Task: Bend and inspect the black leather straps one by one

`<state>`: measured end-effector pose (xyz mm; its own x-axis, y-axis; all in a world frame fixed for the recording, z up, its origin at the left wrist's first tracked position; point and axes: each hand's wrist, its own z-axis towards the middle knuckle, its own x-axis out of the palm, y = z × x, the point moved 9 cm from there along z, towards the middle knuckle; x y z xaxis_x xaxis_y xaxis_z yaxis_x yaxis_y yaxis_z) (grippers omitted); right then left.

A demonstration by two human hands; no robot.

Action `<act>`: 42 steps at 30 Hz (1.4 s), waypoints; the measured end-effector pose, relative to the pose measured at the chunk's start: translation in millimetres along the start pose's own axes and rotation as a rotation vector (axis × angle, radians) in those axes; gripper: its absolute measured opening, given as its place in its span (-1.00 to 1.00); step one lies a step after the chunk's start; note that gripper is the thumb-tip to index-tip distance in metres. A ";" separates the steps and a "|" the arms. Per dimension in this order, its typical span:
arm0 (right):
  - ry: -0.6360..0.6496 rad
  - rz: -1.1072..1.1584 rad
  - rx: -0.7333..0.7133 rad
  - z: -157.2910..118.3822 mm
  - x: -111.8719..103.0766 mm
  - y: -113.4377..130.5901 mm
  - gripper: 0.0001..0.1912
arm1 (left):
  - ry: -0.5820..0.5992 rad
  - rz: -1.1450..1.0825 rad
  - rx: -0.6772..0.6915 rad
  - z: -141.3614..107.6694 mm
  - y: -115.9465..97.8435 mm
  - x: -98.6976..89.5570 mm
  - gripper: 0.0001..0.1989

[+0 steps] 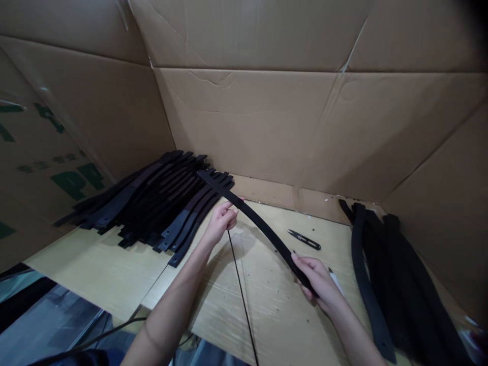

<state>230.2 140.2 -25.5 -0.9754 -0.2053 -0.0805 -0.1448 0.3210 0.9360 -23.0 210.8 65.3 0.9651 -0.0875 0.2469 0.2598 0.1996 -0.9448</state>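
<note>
A long, curved black strap [263,230] is held up at a slant over the table. My right hand [315,278] grips its lower end, thumb on top. Close to the strap's upper part, my left hand [222,222] is closed on a thin dark cord [241,290], which hangs from it down past the table's front edge. Whether the left fingertips also pinch the strap, I cannot tell. Thread snips [304,239] lie on the table beyond my right hand. Partly hidden behind that hand is a small pale item with a dark tip [335,281].
A heap of similar black straps [152,193] lies at the left, its right edge near my left hand. More black straps [396,284] rest at the right. Cardboard walls [244,117] enclose the back and sides of the wooden table [267,315]. Dark specks dot its surface.
</note>
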 end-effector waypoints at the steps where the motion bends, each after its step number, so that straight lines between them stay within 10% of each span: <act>1: 0.024 0.028 0.043 -0.1 1.0 -4.3 -0.45 | 0.009 0.010 0.010 0.0 -0.2 -0.7 -0.60; 9: 0.130 -0.115 -0.169 -7.9 9.6 21.3 -0.51 | -0.126 0.040 0.080 -0.1 -6.1 -17.5 -0.71; 19: -0.085 -0.332 -0.318 -8.6 -5.1 37.6 -0.57 | -0.167 0.104 0.025 2.9 -2.3 -16.4 -0.84; 35: 0.070 -0.122 -0.246 -7.0 2.8 27.6 -0.52 | -0.090 -0.060 0.015 2.0 -3.1 -10.5 -0.79; 42: 0.247 0.155 0.075 -9.9 15.3 -3.6 -0.51 | 0.149 -0.265 -0.085 -5.5 -1.5 6.6 -0.55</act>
<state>217.4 126.7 -26.8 -0.9181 -0.3646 0.1555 -0.0187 0.4317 0.9018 -17.2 204.5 67.2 0.8473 -0.2686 0.4583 0.4916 0.0695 -0.8681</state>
